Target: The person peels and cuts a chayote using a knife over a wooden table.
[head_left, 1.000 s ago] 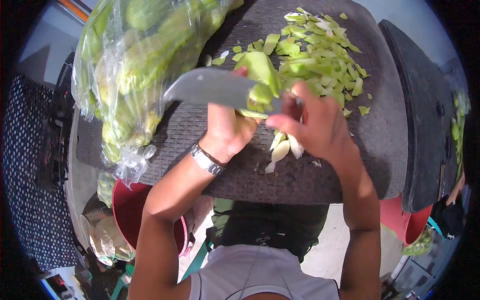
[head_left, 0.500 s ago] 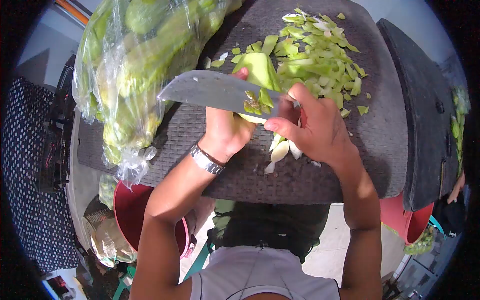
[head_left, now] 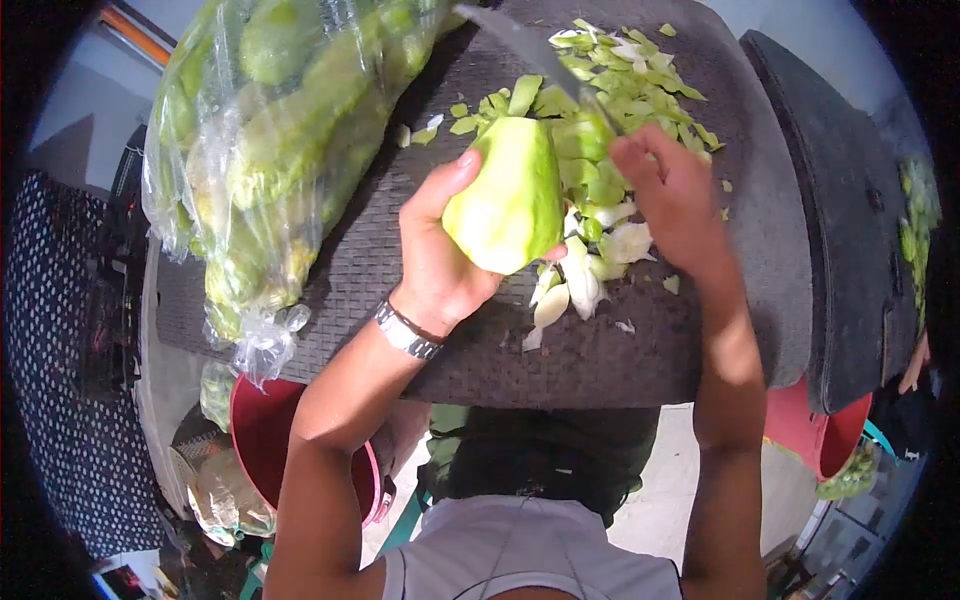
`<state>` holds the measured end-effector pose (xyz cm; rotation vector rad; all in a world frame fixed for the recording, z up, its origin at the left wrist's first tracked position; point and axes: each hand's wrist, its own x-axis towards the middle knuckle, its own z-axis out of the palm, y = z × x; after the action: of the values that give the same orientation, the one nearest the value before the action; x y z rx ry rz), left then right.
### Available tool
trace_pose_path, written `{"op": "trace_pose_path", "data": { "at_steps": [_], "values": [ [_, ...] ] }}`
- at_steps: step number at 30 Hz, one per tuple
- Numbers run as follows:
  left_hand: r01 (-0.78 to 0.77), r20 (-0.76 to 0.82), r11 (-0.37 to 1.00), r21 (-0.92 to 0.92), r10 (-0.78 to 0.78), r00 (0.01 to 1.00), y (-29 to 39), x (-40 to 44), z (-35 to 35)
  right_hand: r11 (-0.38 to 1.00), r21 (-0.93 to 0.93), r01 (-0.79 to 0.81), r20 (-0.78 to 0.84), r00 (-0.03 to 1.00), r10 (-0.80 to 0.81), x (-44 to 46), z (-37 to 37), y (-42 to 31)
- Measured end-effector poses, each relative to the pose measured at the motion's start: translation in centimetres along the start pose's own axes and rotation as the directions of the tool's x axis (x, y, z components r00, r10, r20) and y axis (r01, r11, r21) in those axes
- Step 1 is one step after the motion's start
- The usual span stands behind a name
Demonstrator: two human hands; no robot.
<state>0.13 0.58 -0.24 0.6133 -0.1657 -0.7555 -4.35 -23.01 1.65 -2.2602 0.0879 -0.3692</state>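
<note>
My left hand [head_left: 440,245] wraps round a peeled green papaya [head_left: 508,195], with the thumb on its left side and fingertips showing at the lower right. The fruit is pale green, with faceted cut sides and a flat cut top. To its right, my right hand [head_left: 672,195] is closed on the handle of a large knife [head_left: 530,45]. The blade points up and left, apart from the fruit and slightly blurred. Green and white peelings [head_left: 640,80] are heaped beyond the knife, with more pieces beside the fruit.
A clear plastic bag [head_left: 300,150] of green fruit lies on the left of the dark woven tabletop [head_left: 480,360]. Red bins [head_left: 265,425] stand below the table's edge on both sides. A black panel [head_left: 835,230] stands along the right.
My right hand has swung the knife up and right, off the papaya. The papaya now stands more upright in my left hand, and white-fleshed pieces have appeared on the peelings beside it.
</note>
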Motion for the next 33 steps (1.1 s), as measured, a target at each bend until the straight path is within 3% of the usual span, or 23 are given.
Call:
{"op": "trace_pose_path", "data": {
  "at_steps": [3,4,6,7,9,18,25,31,33],
  "values": [
    [-0.069,-0.258,0.998,-0.01,0.065,0.964,-0.2,0.2,0.8,0.992,0.008,0.122,0.108,0.987,-0.123,-1.9,0.7,-2.7],
    [-0.099,-0.257,0.993,-0.065,0.079,0.963,-0.6,0.3,-0.1,0.983,0.014,0.185,0.143,0.972,-0.186,-2.5,1.1,-3.4],
    [-0.026,-0.188,0.999,-0.022,0.022,0.982,-0.4,0.9,-1.0,0.965,0.041,0.258,0.187,0.947,-0.261,-3.2,2.3,-3.8],
    [0.054,-0.129,0.992,-0.117,-0.069,0.989,0.0,0.7,-1.0,0.953,0.039,0.302,0.187,0.934,-0.304,-3.6,3.0,-3.9],
    [0.035,-0.091,0.993,-0.117,-0.046,0.995,0.2,0.7,-1.0,0.928,-0.008,0.372,0.189,0.912,-0.364,-3.7,3.6,-3.7],
    [0.036,-0.11,0.989,-0.142,-0.052,0.993,-0.3,0.6,-0.6,0.899,-0.079,0.43,0.153,0.897,-0.415,-3.9,3.9,-3.5],
    [0.034,-0.075,0.977,-0.212,-0.051,0.996,-0.1,0.6,0.1,0.9,-0.154,0.407,0.153,0.91,-0.386,-3.9,4.0,-3.1],
    [-0.124,-0.346,0.986,-0.108,0.08,0.935,-0.5,1.2,-0.9,0.955,-0.119,0.272,0.113,0.959,-0.259,-2.8,3.1,-2.6],
    [-0.088,-0.265,0.992,-0.086,0.062,0.962,0.0,0.6,-0.4,0.974,-0.144,0.175,0.075,0.983,-0.165,-2.4,2.8,-2.4]
  ]
}}
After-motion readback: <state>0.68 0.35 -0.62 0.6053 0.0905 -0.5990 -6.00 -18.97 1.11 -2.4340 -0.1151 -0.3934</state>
